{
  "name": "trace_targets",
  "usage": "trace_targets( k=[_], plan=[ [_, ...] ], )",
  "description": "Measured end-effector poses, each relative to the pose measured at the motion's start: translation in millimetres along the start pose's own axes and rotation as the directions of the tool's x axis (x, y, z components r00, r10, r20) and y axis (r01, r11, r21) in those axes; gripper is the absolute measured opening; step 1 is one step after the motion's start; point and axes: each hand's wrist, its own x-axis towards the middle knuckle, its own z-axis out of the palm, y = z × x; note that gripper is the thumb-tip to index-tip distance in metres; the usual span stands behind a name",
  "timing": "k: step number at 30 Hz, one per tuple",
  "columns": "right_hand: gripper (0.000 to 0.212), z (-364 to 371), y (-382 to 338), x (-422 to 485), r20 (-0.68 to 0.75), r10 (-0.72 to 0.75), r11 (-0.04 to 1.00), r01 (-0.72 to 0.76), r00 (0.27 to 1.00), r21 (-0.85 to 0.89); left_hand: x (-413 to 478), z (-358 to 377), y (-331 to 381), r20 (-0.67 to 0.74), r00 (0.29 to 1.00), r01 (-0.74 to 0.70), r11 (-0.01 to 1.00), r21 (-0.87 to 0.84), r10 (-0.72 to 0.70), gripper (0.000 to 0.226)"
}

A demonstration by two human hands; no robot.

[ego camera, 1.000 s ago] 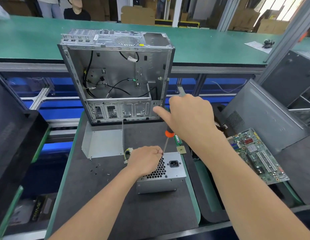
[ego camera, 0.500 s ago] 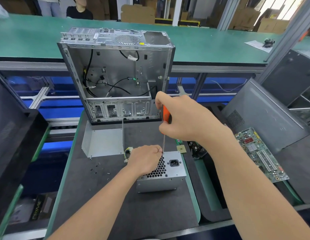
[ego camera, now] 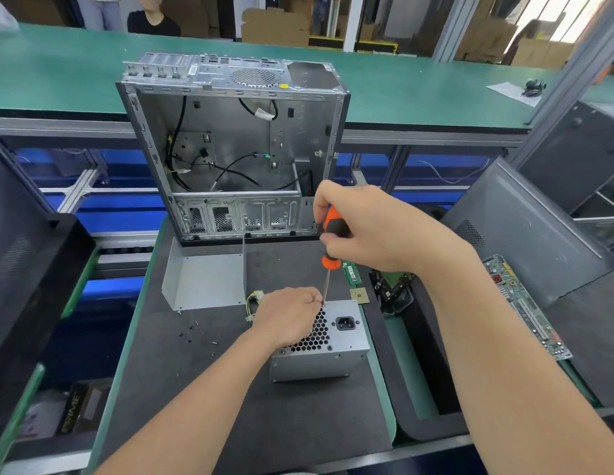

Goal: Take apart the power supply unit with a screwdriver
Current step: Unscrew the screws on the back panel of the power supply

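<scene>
Gripping screwdriver (ego camera: 334, 231) upright in right hand (ego camera: 379, 231), tip at far edge of power supply unit (ego camera: 336, 347); clasping unit top with curled left hand (ego camera: 287, 318).

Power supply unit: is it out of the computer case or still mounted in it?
Out. The power supply unit lies on the dark mat in front of the open computer case, apart from it.

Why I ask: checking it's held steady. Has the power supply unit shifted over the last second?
No. The power supply unit stays put on the mat, same gap to the computer case behind it, under the left hand.
</scene>
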Motion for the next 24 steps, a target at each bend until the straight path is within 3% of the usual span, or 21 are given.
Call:
trace_targets(
  k=[4,6,8,10,13,16,21,24],
  plan=[
    [0.024,0.1,-4.2,-4.1,0.009,0.038,0.998,-0.038,0.999,0.050,0.5,0.8,-0.6,-0.005,1.000,-0.008,1.000,0.001,0.008,0.040],
    [0.021,9.9,-8.2,-2.2,-0.119,0.060,0.993,-0.071,0.991,-0.092,1.1,1.3,-0.6,0.008,1.000,-0.002,1.000,0.001,0.002,0.040],
    [0.039,17.1,-11.7,2.9,-0.268,0.130,0.923,-0.216,0.955,-0.319,1.3,1.7,0.0,0.009,1.000,0.009,1.000,0.001,-0.009,0.040],
    [0.053,18.8,-14.8,8.4,-0.335,0.211,0.852,-0.341,0.918,-0.397,0.7,1.9,0.1,0.003,1.000,0.017,1.000,-0.010,-0.017,0.040],
    [0.034,19.3,-13.1,12.0,-0.242,0.167,0.907,-0.245,0.956,-0.344,-0.1,1.3,0.6,0.001,1.000,0.012,1.000,-0.026,-0.012,0.040],
    [0.016,11.7,-11.6,6.1,-0.086,0.066,0.991,-0.075,0.994,-0.108,-0.2,0.5,0.4,0.006,1.000,0.005,1.000,-0.015,-0.004,0.039],
    [0.024,1.5,-5.9,-0.1,0.061,-0.016,0.999,0.019,0.998,-0.045,1.4,2.0,-1.4,0.008,1.000,0.004,1.000,-0.011,-0.004,0.039],
    [0.030,-0.8,-7.4,-1.7,0.061,-0.018,1.000,0.018,0.998,0.005,1.1,1.7,-1.0,0.007,1.000,0.011,1.000,-0.009,-0.011,0.039]
  ],
)
